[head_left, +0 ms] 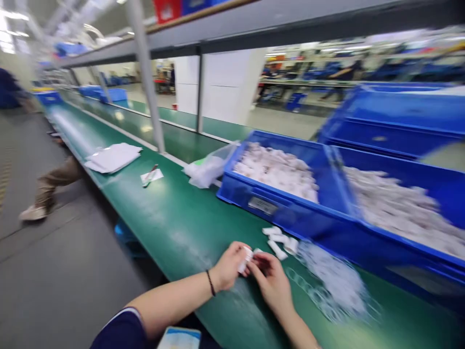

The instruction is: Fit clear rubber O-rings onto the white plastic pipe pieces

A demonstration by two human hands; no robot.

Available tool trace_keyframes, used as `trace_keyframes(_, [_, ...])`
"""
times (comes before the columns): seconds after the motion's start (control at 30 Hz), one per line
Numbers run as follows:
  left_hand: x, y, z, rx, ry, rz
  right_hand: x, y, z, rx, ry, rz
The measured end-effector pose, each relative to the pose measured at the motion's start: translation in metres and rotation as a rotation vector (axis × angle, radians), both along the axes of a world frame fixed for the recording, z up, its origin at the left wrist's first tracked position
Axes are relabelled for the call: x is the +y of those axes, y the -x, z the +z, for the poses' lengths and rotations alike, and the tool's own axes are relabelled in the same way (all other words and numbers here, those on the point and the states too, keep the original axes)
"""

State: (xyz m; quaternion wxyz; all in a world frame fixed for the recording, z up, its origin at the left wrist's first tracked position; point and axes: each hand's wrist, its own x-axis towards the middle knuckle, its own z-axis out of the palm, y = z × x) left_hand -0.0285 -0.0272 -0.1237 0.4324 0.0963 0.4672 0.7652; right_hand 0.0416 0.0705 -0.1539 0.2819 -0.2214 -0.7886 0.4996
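My left hand (229, 265) is closed around a small white plastic part (245, 260) above the green bench. Close against it, my right hand (271, 280) has thumb and fingers pinched together; a bit of white shows at its fingertips, too blurred to name. Just beyond the right hand lie several loose white plastic parts (277, 249) of a similar look. To their right spreads a pile of thin translucent rings (336, 283) on the bench.
Blue bins (279, 198) full of white parts line the bench's far side. A clear plastic bag (207, 169) leans beside them. Farther left are a cutter-like tool (150, 175) on paper and a stack of white sheets (113, 157). Another person's leg (54, 184) shows at left.
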Motion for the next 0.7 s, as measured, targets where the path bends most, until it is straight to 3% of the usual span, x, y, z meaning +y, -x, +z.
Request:
trace_keyframes(0.07, [0.002,0.004,-0.003,-0.098,-0.042,-0.024,0.007,-0.017,0.005,0.025,-0.085,0.042])
trace_keyframes(0.2, [0.0,0.005,-0.002,-0.161,-0.073,-0.051,0.007,-0.015,0.018,0.08,-0.212,0.088])
trace_keyframes(0.47, [0.002,0.006,-0.004,-0.074,-0.071,-0.017,0.009,-0.012,0.028,0.091,-0.352,0.105])
trace_keyframes(0.6, [0.007,-0.001,-0.012,0.065,-0.014,0.039,0.015,-0.015,0.015,0.155,-0.47,0.104])
trace_keyframes(0.7, [0.016,0.004,-0.027,0.103,0.049,-0.023,0.032,-0.012,-0.016,0.188,-0.559,0.124])
